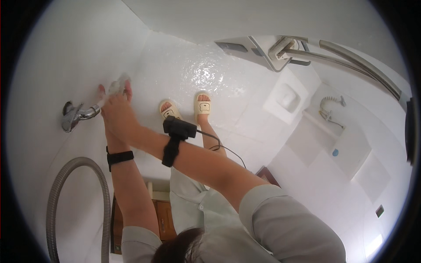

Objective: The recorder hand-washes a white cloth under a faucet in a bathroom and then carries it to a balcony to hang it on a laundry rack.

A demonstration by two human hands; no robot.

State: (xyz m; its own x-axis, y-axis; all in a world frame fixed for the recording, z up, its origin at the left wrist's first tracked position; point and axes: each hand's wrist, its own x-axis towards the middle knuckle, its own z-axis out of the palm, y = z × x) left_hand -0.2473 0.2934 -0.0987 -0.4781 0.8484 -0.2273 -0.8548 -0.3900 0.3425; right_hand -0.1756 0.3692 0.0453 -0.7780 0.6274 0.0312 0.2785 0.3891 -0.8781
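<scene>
Blurred fingers of the bare right hand [117, 113] lap over the mostly hidden left hand [127, 90]; how far either set spreads, or whether it grips anything, I cannot tell. A pale translucent patch [115, 87] lies at twelve o'clock. At nine, the shiny chrome wall tap [72, 118] aims its curved spout handward. Seven: a ribbed grey hose [81, 161]. Three: cream open-toed slippers [203, 106].
</scene>
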